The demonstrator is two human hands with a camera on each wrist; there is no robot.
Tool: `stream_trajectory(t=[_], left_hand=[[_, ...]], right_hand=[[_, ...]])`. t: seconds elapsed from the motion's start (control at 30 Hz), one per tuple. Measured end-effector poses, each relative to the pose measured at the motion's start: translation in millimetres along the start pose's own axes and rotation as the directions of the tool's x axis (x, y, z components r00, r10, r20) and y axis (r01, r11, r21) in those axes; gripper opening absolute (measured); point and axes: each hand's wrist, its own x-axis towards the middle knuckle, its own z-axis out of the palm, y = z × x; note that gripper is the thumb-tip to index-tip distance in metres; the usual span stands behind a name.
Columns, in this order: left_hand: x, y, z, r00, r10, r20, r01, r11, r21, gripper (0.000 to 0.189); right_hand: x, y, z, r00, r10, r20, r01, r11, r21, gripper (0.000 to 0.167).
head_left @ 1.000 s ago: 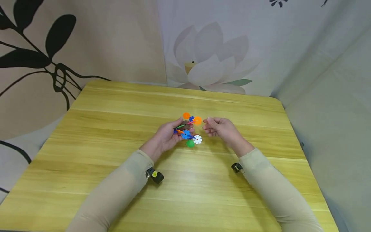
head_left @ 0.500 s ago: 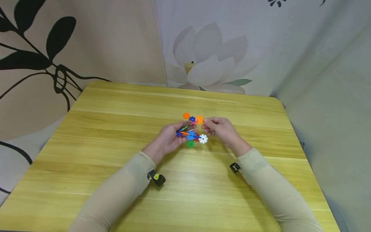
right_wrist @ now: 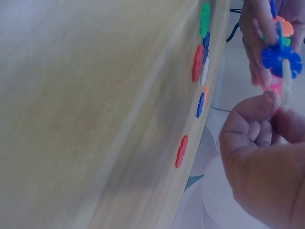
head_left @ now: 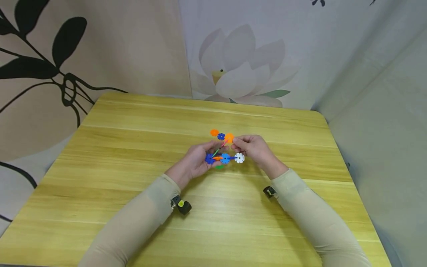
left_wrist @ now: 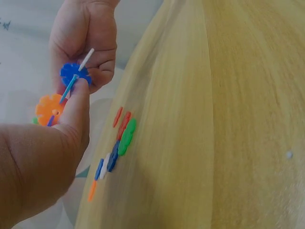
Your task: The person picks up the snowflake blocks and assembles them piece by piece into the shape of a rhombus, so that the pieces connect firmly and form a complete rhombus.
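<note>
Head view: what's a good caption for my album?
Left hand and right hand holding colourful notched discs above a wooden table.

- The left arm point(head_left: 130, 222) slants forward and inward from the lower left of the head view, its left wrist point(head_left: 174, 177) bare.
- The right arm point(head_left: 317, 218) comes in from the lower right at a matching slant, its right wrist point(head_left: 279, 168) also bare.
- The left hand point(head_left: 197, 159) grips, palm turned inward, its thumb stretched out in the left wrist view.
- The right hand point(head_left: 251, 148) pinches between thumb and index finger, the other fingers bent beneath.
- Both hands are near each other.
</note>
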Motion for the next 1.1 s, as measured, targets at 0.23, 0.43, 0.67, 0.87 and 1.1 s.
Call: stream_trajectory(t=[0.23,0.43,0.67,0.87,1.1], left_hand=[[0.8,-0.1,-1.8,0.999,-0.028,-0.04,0.029,0.999,0.041,0.055],[1.8,-0.8,-4.7,0.999,-0.034,-0.039,0.036,0.997,0.068,0.055],[2.3,0.3,-5.8,0.999,-0.036,-0.037,0.039,0.996,0.085,0.05],[3.1,1.1,-6.9,0.998,-0.056,-0.04,0.059,0.995,0.077,0.05],[4.7,0.3,-8.4,0.997,-0.079,-0.022,0.079,0.996,0.031,0.044]], right_hand=[[-2.1,1.0,3.0,0.999,0.037,0.007,-0.036,0.999,-0.013,0.035],[-3.8,1.3,4.0,0.999,0.038,0.016,-0.038,0.999,-0.005,0.035],[-5.4,-0.5,5.1,0.999,0.041,0.021,-0.041,0.999,0.004,0.034],[-6.2,-1.5,6.3,0.999,0.041,0.027,-0.04,0.999,-0.014,0.036],[-4.5,1.0,6.0,0.998,0.043,0.041,-0.041,0.998,-0.039,0.034]])
